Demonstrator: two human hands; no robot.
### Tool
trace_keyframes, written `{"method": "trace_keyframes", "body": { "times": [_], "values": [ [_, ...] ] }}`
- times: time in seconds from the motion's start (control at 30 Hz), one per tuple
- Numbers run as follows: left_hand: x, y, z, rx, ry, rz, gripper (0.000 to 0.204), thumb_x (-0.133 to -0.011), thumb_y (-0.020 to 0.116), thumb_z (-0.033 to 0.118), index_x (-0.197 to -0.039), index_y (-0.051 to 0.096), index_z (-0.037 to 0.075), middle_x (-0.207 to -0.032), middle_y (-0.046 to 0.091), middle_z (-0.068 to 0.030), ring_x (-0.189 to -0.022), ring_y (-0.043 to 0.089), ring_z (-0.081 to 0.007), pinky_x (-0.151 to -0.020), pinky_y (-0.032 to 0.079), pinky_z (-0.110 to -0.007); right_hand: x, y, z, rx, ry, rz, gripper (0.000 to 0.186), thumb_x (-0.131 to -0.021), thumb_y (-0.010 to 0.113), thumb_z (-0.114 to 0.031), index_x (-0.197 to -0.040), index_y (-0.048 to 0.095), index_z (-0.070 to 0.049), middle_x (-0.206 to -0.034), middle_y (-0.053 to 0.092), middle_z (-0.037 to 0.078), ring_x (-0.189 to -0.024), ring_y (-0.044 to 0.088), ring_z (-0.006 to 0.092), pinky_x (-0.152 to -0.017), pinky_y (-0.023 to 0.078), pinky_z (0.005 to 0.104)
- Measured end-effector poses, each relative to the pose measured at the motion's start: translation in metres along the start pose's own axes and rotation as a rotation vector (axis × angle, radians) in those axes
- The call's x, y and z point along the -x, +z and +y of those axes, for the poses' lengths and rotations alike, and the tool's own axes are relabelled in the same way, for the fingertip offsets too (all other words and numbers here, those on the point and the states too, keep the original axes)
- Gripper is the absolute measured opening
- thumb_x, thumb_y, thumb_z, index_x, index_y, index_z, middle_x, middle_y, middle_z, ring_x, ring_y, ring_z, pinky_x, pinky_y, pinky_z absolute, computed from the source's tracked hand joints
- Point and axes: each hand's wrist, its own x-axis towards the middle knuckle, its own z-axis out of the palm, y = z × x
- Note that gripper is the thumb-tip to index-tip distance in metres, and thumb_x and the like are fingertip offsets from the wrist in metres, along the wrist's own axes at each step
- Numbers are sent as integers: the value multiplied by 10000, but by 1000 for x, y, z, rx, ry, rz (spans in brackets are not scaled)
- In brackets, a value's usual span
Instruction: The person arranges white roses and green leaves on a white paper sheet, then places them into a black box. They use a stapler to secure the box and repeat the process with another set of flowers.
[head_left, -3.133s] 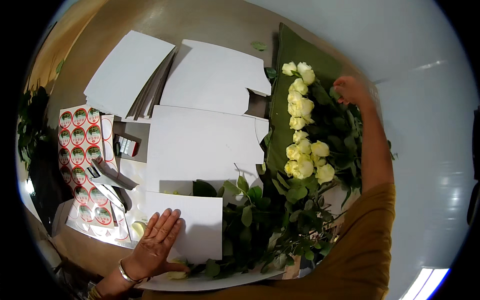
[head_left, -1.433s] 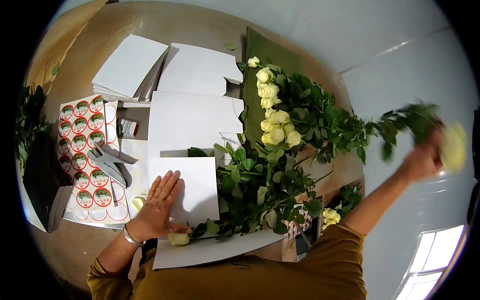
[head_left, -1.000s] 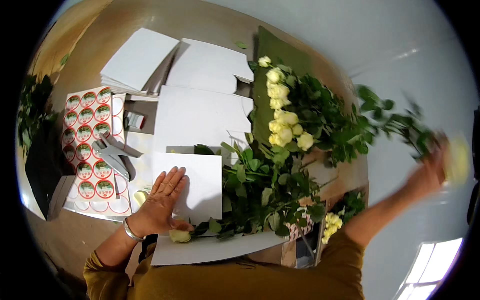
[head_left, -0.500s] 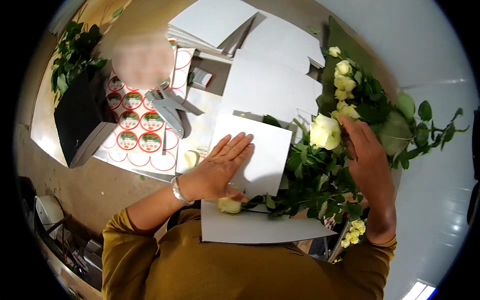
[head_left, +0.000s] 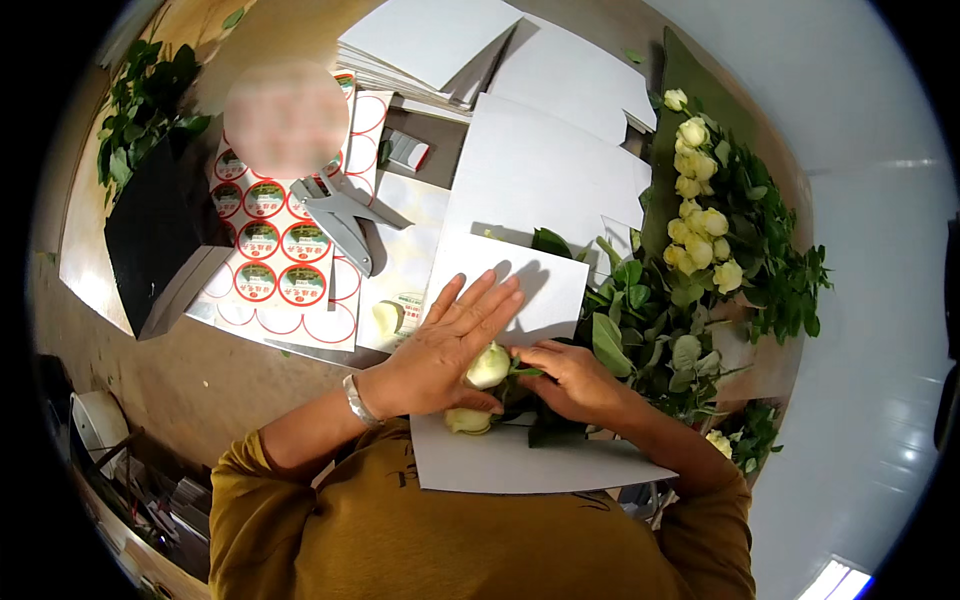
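My left hand [head_left: 445, 345] lies flat, fingers spread, on a white paper sheet [head_left: 535, 285] near the table's front. A pale cream rose head [head_left: 488, 366] rests against its thumb, and a second rose head [head_left: 467, 421] lies just below. My right hand [head_left: 570, 378] is curled over the green stems and leaves [head_left: 640, 330] right beside the first rose head, gripping the stem. A larger white sheet [head_left: 530, 465] lies under both hands at the table edge.
A pile of cream roses with leaves [head_left: 705, 225] lies at the right on green paper. White sheets [head_left: 450, 40] are stacked at the back. A sheet of round red-and-green stickers [head_left: 270, 245], a grey stapler [head_left: 340, 215] and a black box [head_left: 155, 240] sit to the left.
My right hand brought a rose from far right down onto the bunch beside my left hand. My left hand stayed flat on the paper. The view tilted closer to the table.
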Motion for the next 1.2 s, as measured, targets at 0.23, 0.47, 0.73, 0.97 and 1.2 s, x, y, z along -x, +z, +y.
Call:
{"method": "trace_keyframes", "body": {
  "times": [0.23,0.47,0.73,0.97,1.2],
  "values": [
    [-8,-8,4,-88,41,-133,732,-661,806,349,-1307,522,156,-1248,589,-28,-1309,414,-230,-1106,30,-617,-2,-11,4,43,3,-142,370,-811,630,-54,-1173,561,-17,-1085,593,181,-886,617,368,-737,522,386],
    [-9,-6,3,-133,8,-188,435,-695,769,428,-1018,691,146,-1110,661,35,-1336,375,-206,-1075,20,-672,-56,-238,66,95,351,432,251,-869,609,-214,-1017,658,-17,-875,675,102,-784,625,147,-703,493,304],
    [-13,-17,5,-160,-74,-348,403,-763,696,455,-1095,664,229,-1203,610,85,-1350,343,-171,-1061,39,-695,-169,-391,266,747,673,678,540,-828,627,-218,-1312,470,-36,-1236,569,179,-1095,570,337,-908,469,425],
    [-11,-17,3,-124,-104,-411,419,-755,685,458,-1122,652,257,-1233,594,91,-1366,317,-179,-1047,0,-710,-164,-370,225,739,761,524,582,-744,747,-251,-1252,528,-68,-1168,606,129,-1080,581,291,-921,458,413],
    [-11,-7,-3,-239,-5,-328,437,-647,760,488,-1001,696,240,-1159,623,104,-1364,306,-219,-1061,-5,-712,-38,-300,107,218,143,913,399,-775,758,-105,-1135,591,-66,-1026,647,28,-936,614,126,-840,500,296]
  ]
}}
